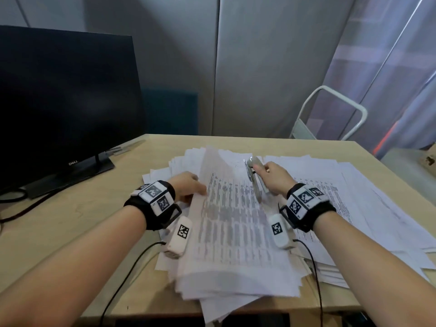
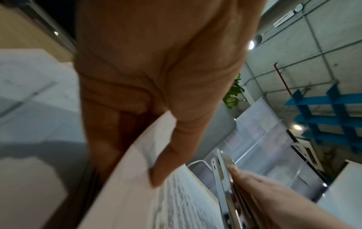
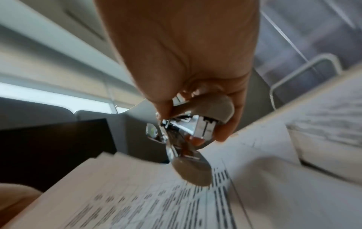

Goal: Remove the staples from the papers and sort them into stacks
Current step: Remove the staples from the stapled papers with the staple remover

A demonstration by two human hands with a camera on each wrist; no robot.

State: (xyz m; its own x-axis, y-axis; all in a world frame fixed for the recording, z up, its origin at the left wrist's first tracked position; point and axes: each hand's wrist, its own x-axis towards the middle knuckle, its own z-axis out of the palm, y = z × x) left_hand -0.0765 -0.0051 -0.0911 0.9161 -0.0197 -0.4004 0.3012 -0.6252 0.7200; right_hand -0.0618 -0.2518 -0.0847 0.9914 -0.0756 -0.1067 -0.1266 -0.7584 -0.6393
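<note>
A thick printed paper bundle point(image 1: 233, 223) lies in front of me on a spread of loose white sheets point(image 1: 354, 185). My left hand point(image 1: 188, 187) pinches the bundle's left edge point(image 2: 141, 167) between thumb and fingers and lifts its top pages, which curl up. My right hand point(image 1: 271, 175) grips a shiny metal staple remover point(image 1: 253, 178) held above the bundle's upper right part. In the right wrist view the staple remover point(image 3: 188, 139) hangs open-jawed just over the printed page point(image 3: 176, 206). No staple is visible.
A dark Dell monitor point(image 1: 66, 102) stands at the table's left rear, with cables running off the left edge. A white metal chair frame point(image 1: 330, 114) stands behind the wooden table point(image 1: 70, 220). Sensor cables trail from both wrists toward the front edge.
</note>
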